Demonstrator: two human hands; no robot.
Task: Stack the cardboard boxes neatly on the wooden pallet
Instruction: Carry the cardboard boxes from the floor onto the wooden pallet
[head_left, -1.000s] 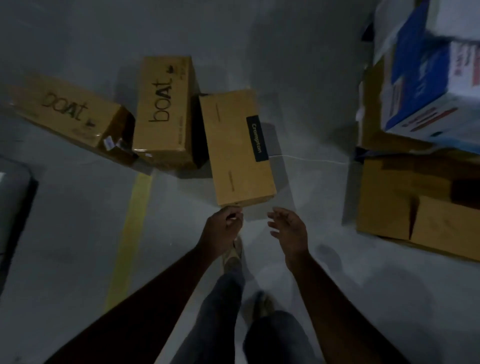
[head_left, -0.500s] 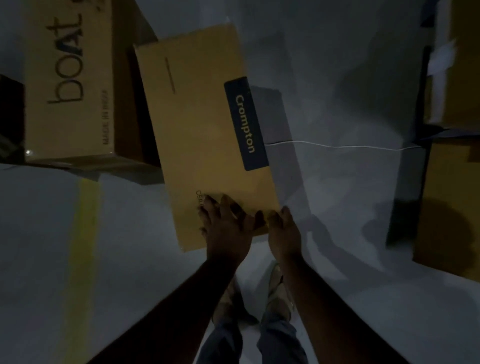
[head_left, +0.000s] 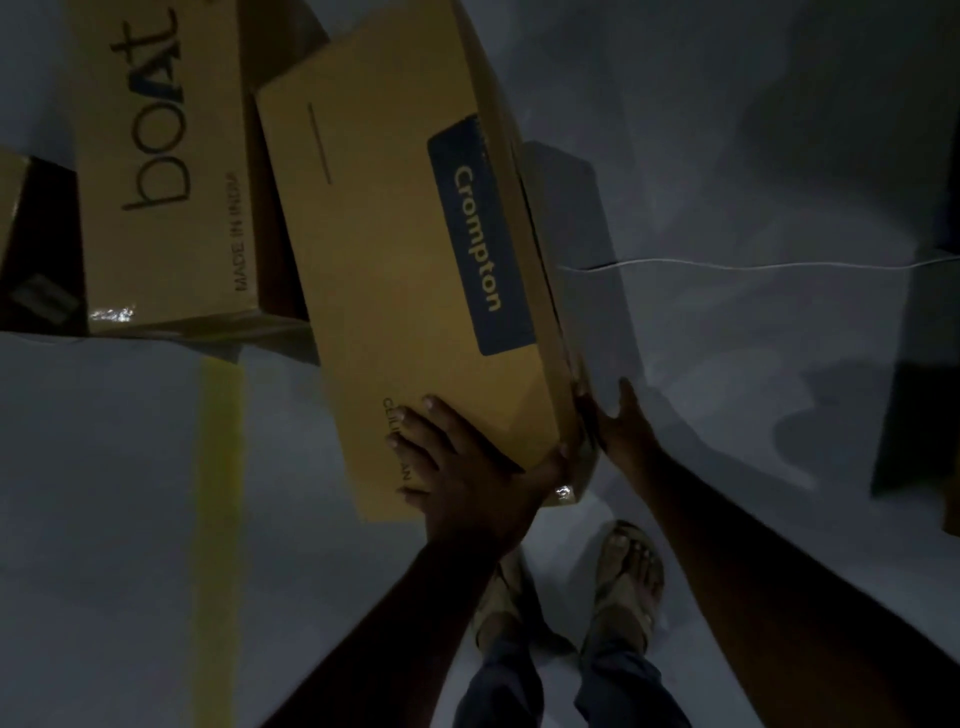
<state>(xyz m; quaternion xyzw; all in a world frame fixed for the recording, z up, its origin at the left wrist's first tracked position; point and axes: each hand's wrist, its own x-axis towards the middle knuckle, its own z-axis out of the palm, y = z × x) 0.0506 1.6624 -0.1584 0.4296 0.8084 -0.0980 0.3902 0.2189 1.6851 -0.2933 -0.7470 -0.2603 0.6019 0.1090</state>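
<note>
The light is dim and much is lost in shadow. The Crompton box (head_left: 415, 291) lies long on the grey floor (head_left: 104, 467), its far end cut off by the top edge, and whether its near end is lifted cannot be told. The left hand (head_left: 462, 467) rests flat on the near end of its top face, fingers spread and straight, covering part of a printed word. The right hand (head_left: 613, 421) is pressed against the box's right side near the near corner; only the thumb and part of the palm show, so the grip of its fingers cannot be told. Just left of this box stands the boat box (head_left: 166, 171), top cropped. A third box (head_left: 10, 197) shows as a sliver at the left edge. Dark shapes at the right edge are too dim to name. One yellow line (head_left: 218, 519) runs along the floor, one thin white cord (head_left: 753, 266) crosses it at right, and two sandalled feet (head_left: 628, 582) stand near
</note>
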